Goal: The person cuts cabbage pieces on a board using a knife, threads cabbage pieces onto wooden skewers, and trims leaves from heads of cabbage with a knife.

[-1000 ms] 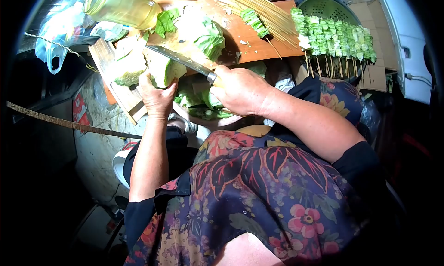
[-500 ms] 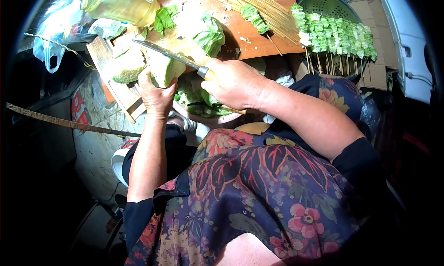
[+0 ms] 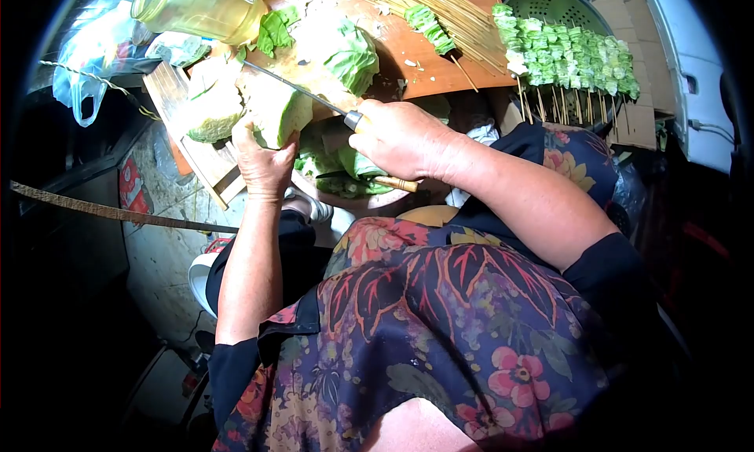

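My left hand (image 3: 265,163) grips a cut cabbage wedge (image 3: 284,116) at the near edge of the board, thumb and fingers spread around its lower side. In my right hand (image 3: 400,140) is a knife (image 3: 302,88), held by its dark handle. Its blade points up and left, passing over or against the top of the wedge; whether it cuts in I cannot tell. Left of the wedge lies another cabbage chunk (image 3: 214,116). A larger cabbage piece (image 3: 347,58) rests beyond the blade.
Below the board, a basin holds cabbage leaves (image 3: 357,169) and a wooden-handled tool (image 3: 397,183). Bamboo skewers (image 3: 440,16) and one loaded skewer (image 3: 430,32) lie on the table. Skewered cabbage (image 3: 577,59) fills a green colander (image 3: 554,0). A jar (image 3: 200,12) stands at back left.
The knife has turned, so its blade shows narrower, and its tip has shifted slightly right. My right hand has moved a little with it. My left hand stays on the wedge.
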### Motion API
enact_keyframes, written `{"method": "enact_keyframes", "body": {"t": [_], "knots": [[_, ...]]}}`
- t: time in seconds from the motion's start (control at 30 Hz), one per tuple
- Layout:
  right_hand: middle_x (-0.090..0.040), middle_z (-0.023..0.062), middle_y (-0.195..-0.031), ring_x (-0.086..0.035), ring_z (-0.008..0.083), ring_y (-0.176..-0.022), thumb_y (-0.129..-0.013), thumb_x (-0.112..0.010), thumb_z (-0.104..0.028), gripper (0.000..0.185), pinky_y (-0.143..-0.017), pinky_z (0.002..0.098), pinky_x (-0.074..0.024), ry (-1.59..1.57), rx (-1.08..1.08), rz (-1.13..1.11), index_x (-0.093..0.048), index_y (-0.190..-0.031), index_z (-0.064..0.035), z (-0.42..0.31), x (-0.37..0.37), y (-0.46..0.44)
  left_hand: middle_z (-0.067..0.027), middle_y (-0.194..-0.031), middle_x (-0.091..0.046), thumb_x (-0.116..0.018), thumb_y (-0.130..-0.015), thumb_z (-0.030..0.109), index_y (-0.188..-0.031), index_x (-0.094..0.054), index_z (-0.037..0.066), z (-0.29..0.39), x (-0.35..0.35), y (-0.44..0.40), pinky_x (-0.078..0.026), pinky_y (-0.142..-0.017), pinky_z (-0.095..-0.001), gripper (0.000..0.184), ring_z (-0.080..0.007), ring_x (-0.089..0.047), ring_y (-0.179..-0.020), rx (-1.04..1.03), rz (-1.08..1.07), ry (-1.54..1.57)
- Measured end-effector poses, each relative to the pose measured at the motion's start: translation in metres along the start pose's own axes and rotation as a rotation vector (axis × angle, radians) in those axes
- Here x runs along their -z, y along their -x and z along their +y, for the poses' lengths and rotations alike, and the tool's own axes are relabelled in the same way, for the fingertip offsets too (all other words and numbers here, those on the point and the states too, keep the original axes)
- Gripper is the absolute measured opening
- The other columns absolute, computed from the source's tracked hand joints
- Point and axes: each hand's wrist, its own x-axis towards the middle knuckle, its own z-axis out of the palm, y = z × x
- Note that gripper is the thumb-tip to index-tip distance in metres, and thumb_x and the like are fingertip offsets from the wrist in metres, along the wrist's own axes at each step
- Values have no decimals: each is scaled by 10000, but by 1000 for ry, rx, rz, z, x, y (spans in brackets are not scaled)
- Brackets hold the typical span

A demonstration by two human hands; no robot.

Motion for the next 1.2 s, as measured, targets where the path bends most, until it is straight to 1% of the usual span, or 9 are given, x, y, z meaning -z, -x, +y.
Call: {"method": "enact_keyframes", "body": {"t": [0.33,0.4,0.63,0.73,0.83,0.97,1.03,1.1,1.2], "knots": [[-594,203,-867,-587,369,-882,-866,-498,-285,334,-777,425,-492,381,232,-161,-546,-974,28,34,-30,-15,-157,-1028,-514,-843,-613,261,-1133,-491,-4,1,-2,1,-427,-879,-378,681,-298,-530,-966,105,14,-9],[-592,202,-871,-591,366,-876,-868,-502,-293,337,-774,421,-484,-139,-82,-26,-549,-994,17,31,-29,-7,-164,-1022,-519,-846,-610,280,-1118,-496,-15,0,-3,1,-429,-872,-383,684,-307,-531,-956,59,29,-58],[-617,242,-1020,-593,400,-952,-838,-480,-334,387,-839,434,-473,-113,-201,-59,-608,-966,8,48,-57,-13,-172,-1003,-546,-849,-625,276,-1103,-498,-33,0,3,-3,-444,-856,-383,669,-302,-548,-945,135,51,-78],[-622,222,-973,-593,389,-940,-846,-475,-310,363,-831,435,-474,-273,-357,-27,-591,-989,3,36,-42,-4,-149,-1079,-556,-843,-672,212,-1174,-452,-13,-4,2,-10,-491,-801,-371,675,-250,-572,-969,480,126,314],[-603,216,-941,-588,381,-912,-857,-463,-282,333,-824,432,-474,-23,-25,-29,-576,-1001,-3,33,-39,-2,-146,-1115,-541,-838,-675,202,-1261,-393,24,-15,2,-21,-523,-719,-377,757,-253,-584,-959,724,147,651],[-582,185,-972,-597,344,-854,-863,-470,-228,237,-739,429,-513,-292,-192,160,-623,-864,-47,17,-32,1,-162,-1228,-487,-807,-716,267,-1372,-323,100,18,12,-29,-552,-616,-361,833,-267,-593,-958,998,-40,665],[-621,225,-838,-615,376,-845,-843,-594,-344,418,-746,428,-486,-145,13,197,-501,-1074,-9,20,-34,0,-163,-1237,-488,-796,-727,289,-1380,-322,107,27,13,-31,-556,-583,-358,828,-261,-590,-969,976,-81,717],[-621,222,-807,-618,383,-811,-847,-589,-338,405,-725,441,-487,-116,17,181,-489,-1058,-7,13,-34,2,-180,-1157,-534,-812,-710,230,-1328,-364,54,26,9,-34,-540,-484,-292,783,-225,-630,-798,931,-25,636],[-618,218,-761,-619,395,-753,-855,-579,-329,378,-686,461,-489,-96,-28,154,-467,-1025,-10,8,-40,2,-125,-1097,-580,-782,-751,211,-1291,-400,75,22,6,-31,-537,-527,-262,675,-190,-623,-845,824,-112,480]]}}
